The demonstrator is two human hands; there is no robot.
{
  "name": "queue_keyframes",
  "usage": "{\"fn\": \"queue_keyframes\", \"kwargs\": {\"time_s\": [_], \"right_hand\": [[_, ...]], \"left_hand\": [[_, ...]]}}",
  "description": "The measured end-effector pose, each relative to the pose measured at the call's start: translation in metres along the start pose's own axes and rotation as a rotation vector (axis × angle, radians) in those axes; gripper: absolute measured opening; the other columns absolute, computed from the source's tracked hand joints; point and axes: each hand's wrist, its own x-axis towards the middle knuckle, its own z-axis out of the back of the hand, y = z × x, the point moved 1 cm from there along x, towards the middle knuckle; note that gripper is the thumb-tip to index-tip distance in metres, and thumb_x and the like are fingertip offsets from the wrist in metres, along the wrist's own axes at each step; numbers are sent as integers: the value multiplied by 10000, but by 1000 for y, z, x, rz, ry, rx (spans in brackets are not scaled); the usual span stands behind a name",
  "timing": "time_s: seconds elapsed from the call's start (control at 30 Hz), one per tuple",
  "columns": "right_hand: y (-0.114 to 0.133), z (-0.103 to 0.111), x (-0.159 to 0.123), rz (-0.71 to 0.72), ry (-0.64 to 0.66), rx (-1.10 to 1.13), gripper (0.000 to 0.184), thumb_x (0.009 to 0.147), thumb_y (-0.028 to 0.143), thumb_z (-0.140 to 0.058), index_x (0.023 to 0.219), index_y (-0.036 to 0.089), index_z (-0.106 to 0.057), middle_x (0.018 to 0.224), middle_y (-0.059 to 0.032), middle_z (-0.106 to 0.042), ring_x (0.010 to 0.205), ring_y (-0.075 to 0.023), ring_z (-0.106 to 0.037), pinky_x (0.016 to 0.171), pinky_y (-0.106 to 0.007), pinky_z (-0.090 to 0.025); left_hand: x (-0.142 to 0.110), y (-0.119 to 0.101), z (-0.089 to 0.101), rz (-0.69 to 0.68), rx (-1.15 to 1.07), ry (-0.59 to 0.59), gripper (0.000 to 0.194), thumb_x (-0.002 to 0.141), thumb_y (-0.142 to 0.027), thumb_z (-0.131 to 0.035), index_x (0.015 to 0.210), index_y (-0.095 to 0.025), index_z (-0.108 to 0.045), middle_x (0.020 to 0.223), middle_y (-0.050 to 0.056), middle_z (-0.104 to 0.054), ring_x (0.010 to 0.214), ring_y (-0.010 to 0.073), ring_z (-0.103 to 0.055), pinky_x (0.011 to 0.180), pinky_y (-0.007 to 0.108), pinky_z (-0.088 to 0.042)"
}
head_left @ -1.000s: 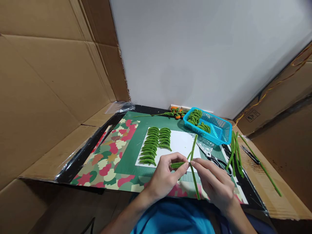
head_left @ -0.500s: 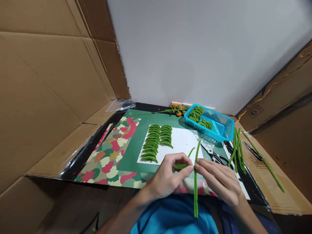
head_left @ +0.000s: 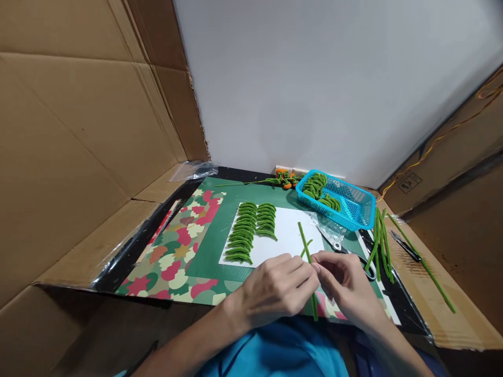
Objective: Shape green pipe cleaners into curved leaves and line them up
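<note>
Fuzzy green pipe cleaners (head_left: 303, 236) cross between my hands at the front edge of the table. One long piece runs up and away over a white sheet (head_left: 288, 238), its lower end hanging below my fingers. My left hand (head_left: 277, 287) is closed round the crossing, knuckles upward, hiding part of it. Thumb and fingertips of my right hand (head_left: 346, 283) pinch the same spot, touching the left fingertips. On the sheet's left side lie two columns of curved green leaf-like pieces (head_left: 240, 234).
A blue basket (head_left: 363, 215) with more curved green pieces stands back right. Scissors (head_left: 337, 245) lie beside my right hand, near loose pipe cleaners (head_left: 383, 246) and a small black-handled tool (head_left: 404, 245). Orange flowers (head_left: 286, 178) lie at the back. Cardboard (head_left: 78, 131) walls the left.
My left hand has rolled over, knuckles now up, and my right hand has turned to a pinch. The long pipe cleaner now tilts left at its top, and its lower end reaches less far down.
</note>
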Motion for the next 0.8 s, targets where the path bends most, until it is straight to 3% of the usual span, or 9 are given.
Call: {"fn": "queue_keyframes", "kwargs": {"time_s": [0.1,0.23,0.37,0.57,0.7,0.8], "right_hand": [[-4,1,1,-49,-17,-7,363,1063,396,-597,770,186,-627,635,11,-543,571,-138,-511,495,-234,-394],[-11,-4,-2,56,-98,-74,248,1090,347,-544,917,195,-639,815,-17,-639,699,-152,-588,634,-239,-479],[-21,-11,-7,77,-82,28,243,1091,346,-547,907,202,-614,809,-8,-618,719,-156,-596,647,-237,-489],[-29,-14,-12,106,-186,70,276,1077,350,-577,859,192,-638,730,7,-558,633,-143,-532,576,-234,-440],[-33,-18,-11,56,-273,158,323,1055,406,-615,814,192,-620,679,21,-517,589,-132,-484,534,-227,-414],[-35,-21,-10,-15,-213,230,392,1042,457,-630,759,191,-589,652,27,-506,567,-123,-472,515,-223,-400]], "left_hand": [[1,6,-3,94,-73,28,254,1048,-60,-416,966,-149,-639,803,65,-645,722,215,-592,627,341,-446],[1,11,-9,467,-440,7,156,1049,-126,-540,977,-166,-673,897,52,-702,830,195,-657,742,298,-485],[4,6,-7,767,-786,20,139,1042,-242,-609,960,-183,-705,900,21,-721,825,166,-657,742,255,-476],[4,-1,-6,905,-1017,23,195,1034,-345,-617,986,-186,-720,947,28,-730,907,190,-655,785,248,-480],[-4,-1,-16,986,-1118,-73,312,1030,-449,-628,907,-172,-701,811,1,-640,771,155,-565,701,234,-433],[-8,-1,-25,1015,-1201,-142,328,992,-462,-689,860,-162,-683,731,-23,-570,694,129,-505,663,226,-402]]}}
